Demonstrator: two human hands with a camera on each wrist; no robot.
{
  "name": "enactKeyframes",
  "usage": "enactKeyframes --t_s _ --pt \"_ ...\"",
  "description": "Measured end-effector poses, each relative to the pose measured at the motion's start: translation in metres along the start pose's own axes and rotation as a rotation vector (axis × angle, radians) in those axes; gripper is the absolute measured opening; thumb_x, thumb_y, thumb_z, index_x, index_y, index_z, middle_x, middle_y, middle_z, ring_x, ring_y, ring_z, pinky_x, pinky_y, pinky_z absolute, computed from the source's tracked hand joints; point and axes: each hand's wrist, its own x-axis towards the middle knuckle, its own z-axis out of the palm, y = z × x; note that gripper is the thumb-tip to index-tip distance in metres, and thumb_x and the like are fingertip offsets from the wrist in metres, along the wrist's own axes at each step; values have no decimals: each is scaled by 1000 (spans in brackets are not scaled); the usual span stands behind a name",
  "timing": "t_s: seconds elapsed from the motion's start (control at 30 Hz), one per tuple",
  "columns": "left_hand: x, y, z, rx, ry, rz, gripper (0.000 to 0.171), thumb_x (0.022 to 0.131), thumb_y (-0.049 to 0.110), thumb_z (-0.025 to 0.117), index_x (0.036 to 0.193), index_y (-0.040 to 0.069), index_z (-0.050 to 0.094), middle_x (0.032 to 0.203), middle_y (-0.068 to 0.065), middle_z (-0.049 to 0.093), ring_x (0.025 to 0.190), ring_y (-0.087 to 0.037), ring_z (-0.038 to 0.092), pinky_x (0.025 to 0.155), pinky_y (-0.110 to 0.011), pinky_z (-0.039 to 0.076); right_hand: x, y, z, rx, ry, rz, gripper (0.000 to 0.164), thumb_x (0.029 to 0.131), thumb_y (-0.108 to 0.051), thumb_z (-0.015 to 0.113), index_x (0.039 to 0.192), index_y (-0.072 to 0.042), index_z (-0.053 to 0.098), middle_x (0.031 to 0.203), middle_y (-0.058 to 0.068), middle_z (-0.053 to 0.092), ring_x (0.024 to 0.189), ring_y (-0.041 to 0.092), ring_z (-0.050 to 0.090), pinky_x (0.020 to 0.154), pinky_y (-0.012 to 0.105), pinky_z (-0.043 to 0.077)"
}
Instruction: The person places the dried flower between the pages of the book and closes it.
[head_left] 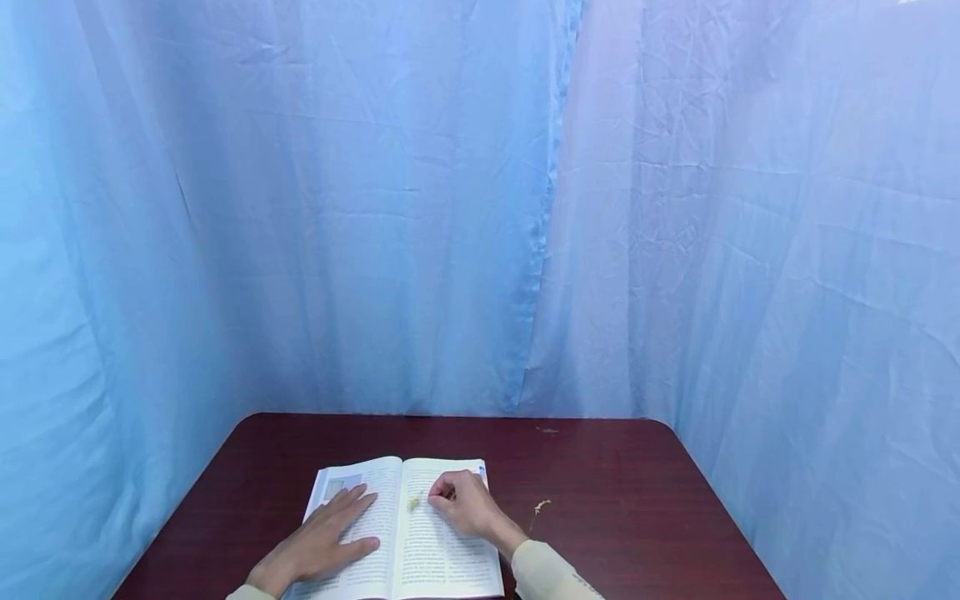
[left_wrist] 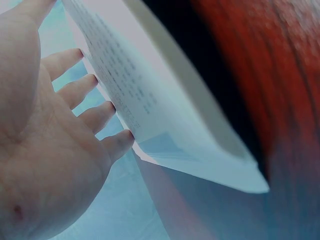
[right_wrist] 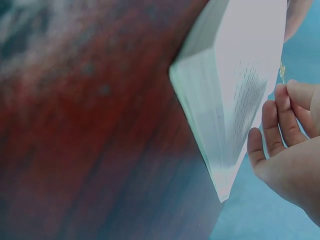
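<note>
An open book [head_left: 397, 567] lies on the table, printed pages up. My left hand [head_left: 318, 537] rests on the left page with its fingers spread. In the left wrist view the fingertips of that hand [left_wrist: 55, 130] meet the page near its edge. Over the right page, my right hand [head_left: 467, 504] pinches a small sprig of yellowish flowers [head_left: 413, 503] between thumb and forefinger. The right wrist view shows the sprig [right_wrist: 282, 71] poking out past the fingertips of the right hand [right_wrist: 290, 135]; most of its stem is hidden.
Another thin flower sprig [head_left: 542, 506] lies on the dark red-brown table [head_left: 615, 508], right of the book and close to the right forearm. Blue curtains [head_left: 420, 250] hang behind the table and on both sides.
</note>
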Motion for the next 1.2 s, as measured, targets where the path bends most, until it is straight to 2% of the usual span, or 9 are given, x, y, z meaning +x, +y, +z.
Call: enactKeyframes --t_s 0.37,0.63,0.97,1.2 --pt "1 3 -2 5 -13 4 81 103 53 78 167 9 54 181 -24 41 168 -60 30 131 -87 22 -2 -2 1 1 -17 12 13 101 -7 82 89 -13 82 79 -8 74 68 -5 57 67 16 50" --pt "-1 4 -3 -9 -10 8 80 104 53 78 166 9 55 180 -25 41 168 -61 30 131 -87 22 -5 -1 0 26 -3 -2 11 100 -6 82 91 -11 82 81 -5 77 69 -5 59 68 15 52" --pt "2 2 -2 2 -12 22 80 104 53 78 166 8 55 180 -25 42 168 -60 32 131 -87 23 -7 6 -6 18 17 -8 3 99 -10 83 97 -9 80 89 0 81 77 -6 63 75 17 55" --pt "2 -1 0 3 -14 27 81 103 53 78 166 8 55 180 -25 42 168 -60 31 130 -88 23 -9 9 -10 -44 0 9 7 102 -16 82 105 -10 79 98 -4 80 92 1 70 87 23 59"
